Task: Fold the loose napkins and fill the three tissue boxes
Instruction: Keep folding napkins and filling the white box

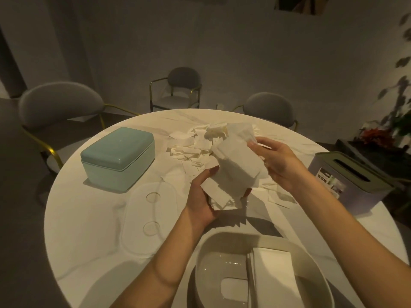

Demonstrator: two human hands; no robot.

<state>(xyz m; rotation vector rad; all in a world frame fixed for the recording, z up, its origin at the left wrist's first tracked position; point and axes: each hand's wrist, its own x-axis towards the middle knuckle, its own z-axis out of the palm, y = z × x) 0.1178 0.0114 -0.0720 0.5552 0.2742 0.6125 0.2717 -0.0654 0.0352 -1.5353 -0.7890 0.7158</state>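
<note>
Head view: both hands' fingers grip napkins (235,170) between teal box (117,158) and lavender box (347,183).

Round white table (89,218); three grey chairs (60,103) beyond; plant (398,90) at right.

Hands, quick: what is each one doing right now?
Left hand: holds the bottom of a stack of napkins, fingers curled round it.
Right hand: pinches the top of the same stack.
</note>
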